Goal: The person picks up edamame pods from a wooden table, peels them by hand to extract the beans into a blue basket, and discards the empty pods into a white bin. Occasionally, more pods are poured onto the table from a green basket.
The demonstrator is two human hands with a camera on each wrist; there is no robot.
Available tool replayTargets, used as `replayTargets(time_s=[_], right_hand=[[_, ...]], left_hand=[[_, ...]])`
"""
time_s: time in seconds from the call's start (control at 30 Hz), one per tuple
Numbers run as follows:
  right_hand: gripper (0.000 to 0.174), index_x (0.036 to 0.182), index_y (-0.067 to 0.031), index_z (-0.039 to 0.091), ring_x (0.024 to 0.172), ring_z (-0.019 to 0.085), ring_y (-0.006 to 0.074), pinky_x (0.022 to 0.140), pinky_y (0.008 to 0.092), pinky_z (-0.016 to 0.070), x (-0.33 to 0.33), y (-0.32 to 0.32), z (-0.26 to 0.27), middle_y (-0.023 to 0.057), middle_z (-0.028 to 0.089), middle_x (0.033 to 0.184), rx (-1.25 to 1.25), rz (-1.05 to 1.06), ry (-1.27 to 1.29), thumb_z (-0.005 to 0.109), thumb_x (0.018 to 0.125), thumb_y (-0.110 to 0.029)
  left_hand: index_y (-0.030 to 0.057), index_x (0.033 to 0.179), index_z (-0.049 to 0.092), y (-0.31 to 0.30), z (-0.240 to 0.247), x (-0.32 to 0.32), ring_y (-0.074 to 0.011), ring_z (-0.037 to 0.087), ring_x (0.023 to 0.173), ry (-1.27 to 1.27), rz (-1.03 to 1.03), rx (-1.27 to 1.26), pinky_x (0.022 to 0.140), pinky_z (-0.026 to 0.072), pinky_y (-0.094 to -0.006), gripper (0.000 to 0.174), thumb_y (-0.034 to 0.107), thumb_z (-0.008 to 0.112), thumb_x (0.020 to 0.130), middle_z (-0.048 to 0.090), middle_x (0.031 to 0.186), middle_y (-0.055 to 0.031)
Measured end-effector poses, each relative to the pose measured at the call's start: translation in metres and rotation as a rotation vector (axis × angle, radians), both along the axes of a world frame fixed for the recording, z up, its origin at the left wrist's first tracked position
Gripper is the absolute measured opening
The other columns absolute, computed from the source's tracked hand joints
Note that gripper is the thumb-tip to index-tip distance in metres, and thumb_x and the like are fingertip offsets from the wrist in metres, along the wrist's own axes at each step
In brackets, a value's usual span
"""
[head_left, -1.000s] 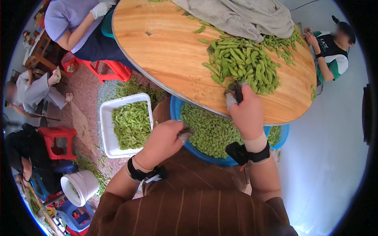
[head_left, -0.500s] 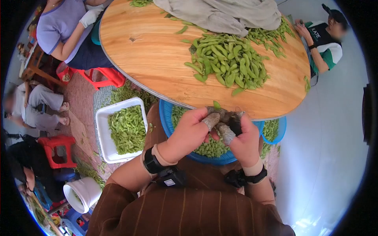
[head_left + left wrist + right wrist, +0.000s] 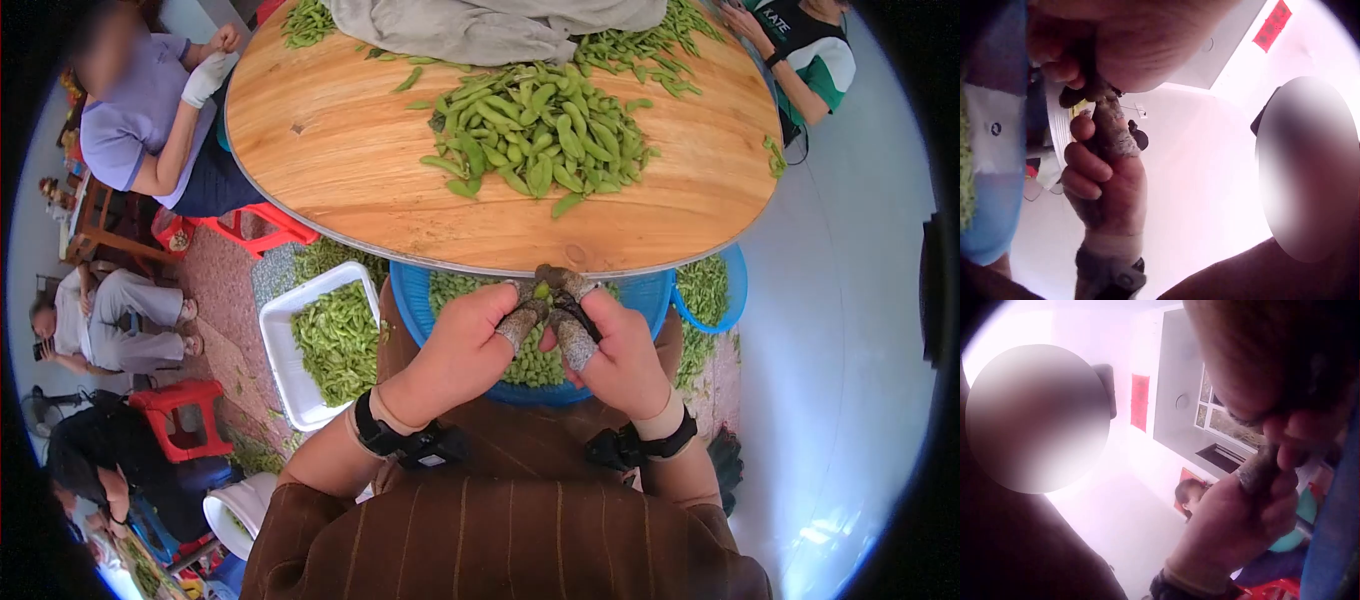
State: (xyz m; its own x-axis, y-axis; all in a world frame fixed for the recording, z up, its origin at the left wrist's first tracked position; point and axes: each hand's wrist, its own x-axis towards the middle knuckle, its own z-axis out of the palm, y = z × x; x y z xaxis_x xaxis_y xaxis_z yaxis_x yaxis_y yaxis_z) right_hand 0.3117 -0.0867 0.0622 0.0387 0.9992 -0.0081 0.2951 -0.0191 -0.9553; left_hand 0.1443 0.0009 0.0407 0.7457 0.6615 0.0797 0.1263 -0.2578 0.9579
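The main risk, as I judge it, is that the green pod [image 3: 542, 291] slips. It is small and is pinched only between fingertips in thick, grimy wraps, which likely dull the sense of touch. If it is squeezed off centre, it could squirt sideways and drop past the blue basin [image 3: 402, 300] onto the floor, or land by the white tray [image 3: 280, 365] of pods below. Pressing too hard could also crush what is inside. The grip sits right under the rim of the round wooden surface [image 3: 340, 180], so a knuckle could knock that edge. The heap of pods [image 3: 535, 130] lies near that edge and could shed a few over it, while the grey cloth [image 3: 480, 25] lies at the far side of the surface. Both hands meet in front of the body, just below the surface and over the basin. The left hand [image 3: 462, 345] comes in from the left with its forearm angled up and its fingers curled, gripping the green pod with wrapped thumb and forefinger. The right hand [image 3: 622, 358] mirrors it from the right, its wrapped fingers [image 3: 577, 340] closed on the same green pod, so the two sets of fingertips touch. The wrist views show curled knuckles pressed together but not the pod clearly.
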Motion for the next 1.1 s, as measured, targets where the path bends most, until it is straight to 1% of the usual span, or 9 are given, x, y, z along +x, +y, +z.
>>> replayTargets(time_s=[0.27, 0.47, 0.53, 0.67, 0.77, 0.83, 0.93, 1.0, 1.1], right_hand=[[0.020, 0.112, -0.0072, 0.053, 0.049, 0.042, 0.0042, 0.041, 0.0198, 0.0318, 0.011, -0.014, 0.015, 0.0002, 0.053, 0.072, -0.551, 0.071, 1.160, 0.049, 0.094, -0.014], [0.018, 0.109, -0.0061, 0.053, 0.049, 0.045, 0.0053, 0.041, 0.0200, 0.0385, 0.007, -0.010, -0.005, 0.0000, 0.055, 0.072, -0.460, 0.033, 0.653, 0.049, 0.093, -0.012], [0.016, 0.107, -0.0057, 0.053, 0.050, 0.047, 0.0055, 0.041, 0.0201, 0.0401, 0.001, -0.010, -0.004, -0.0001, 0.055, 0.072, -0.457, 0.015, 0.555, 0.048, 0.092, -0.012], [0.012, 0.100, -0.0047, 0.053, 0.052, 0.050, 0.0056, 0.042, 0.0203, 0.0424, -0.001, -0.011, -0.007, -0.0003, 0.056, 0.072, -0.403, -0.020, 0.446, 0.046, 0.091, -0.009], [0.014, 0.103, -0.0050, 0.054, 0.050, 0.048, 0.0056, 0.041, 0.0201, 0.0405, 0.001, -0.016, -0.013, -0.0001, 0.056, 0.072, -0.381, 0.000, 0.460, 0.048, 0.092, -0.011], [0.016, 0.105, -0.0051, 0.054, 0.049, 0.047, 0.0056, 0.040, 0.0201, 0.0393, 0.003, -0.021, -0.012, -0.0001, 0.055, 0.072, -0.377, 0.025, 0.608, 0.049, 0.092, -0.012], [0.019, 0.109, -0.0054, 0.055, 0.047, 0.045, 0.0058, 0.040, 0.0203, 0.0372, 0.010, -0.026, -0.014, -0.0001, 0.055, 0.072, -0.420, 0.045, 0.878, 0.051, 0.092, -0.014], [0.021, 0.110, -0.0056, 0.055, 0.047, 0.045, 0.0060, 0.041, 0.0204, 0.0364, 0.011, -0.026, -0.019, 0.0000, 0.055, 0.072, -0.468, 0.038, 1.004, 0.053, 0.092, -0.016], [0.029, 0.107, -0.0042, 0.055, 0.048, 0.051, 0.0143, 0.044, 0.0264, 0.0405, 0.008, -0.020, -0.024, 0.0024, 0.056, 0.070, -0.252, -0.102, 0.297, 0.064, 0.081, -0.013]], left_hand=[[0.0015, 0.091, 0.059, -0.003, -0.006, -0.002, -0.0241, 0.053, 0.062, 0.032, -0.025, 0.228, 0.058, 0.0442, -0.0375, 0.012, 0.006, 0.058, 0.080, 0.054, 0.070, -0.0129], [0.0023, 0.091, 0.059, -0.007, -0.008, -0.008, -0.0200, 0.053, 0.057, 0.019, -0.060, 0.044, 0.053, 0.0441, -0.0368, 0.019, 0.012, 0.068, 0.077, 0.052, 0.065, -0.0087], [0.0028, 0.083, 0.056, -0.008, -0.004, -0.009, -0.0295, 0.056, 0.061, 0.287, -0.015, 0.662, 0.054, 0.0451, -0.0400, 0.021, 0.011, 0.070, 0.071, 0.052, 0.066, -0.0120], [0.0031, 0.077, 0.052, -0.014, -0.002, -0.006, -0.0368, 0.057, 0.068, 0.346, 0.040, 0.781, 0.056, 0.0458, -0.0432, 0.020, 0.008, 0.069, 0.067, 0.053, 0.068, -0.0157], [0.0035, 0.080, 0.055, -0.012, -0.007, -0.006, -0.0289, 0.057, 0.059, 0.243, 0.061, 0.692, 0.053, 0.0448, -0.0372, 0.011, 0.011, 0.063, 0.079, 0.054, 0.066, -0.0115], [0.0032, 0.084, 0.057, -0.013, 0.008, -0.005, -0.0189, 0.053, 0.054, 0.111, 0.029, -0.688, 0.050, 0.0418, -0.0298, 0.018, 0.019, 0.052, 0.092, 0.056, 0.066, -0.0059], [0.0025, 0.090, 0.058, -0.015, -0.002, -0.011, -0.0119, 0.050, 0.053, -0.283, -0.100, -1.271, 0.050, 0.0395, -0.0245, 0.030, 0.026, 0.042, 0.099, 0.057, 0.068, -0.0028], [0.0029, 0.090, 0.058, -0.019, -0.003, -0.009, -0.0107, 0.051, 0.056, -0.231, -0.058, -1.183, 0.051, 0.0395, -0.0233, 0.022, 0.019, 0.044, 0.097, 0.057, 0.068, -0.0038], [0.0021, 0.092, 0.057, -0.022, -0.009, -0.005, -0.0098, 0.053, 0.061, 0.103, -0.125, -0.646, 0.055, 0.0419, -0.0228, 0.015, 0.004, 0.042, 0.092, 0.057, 0.071, -0.0039]])
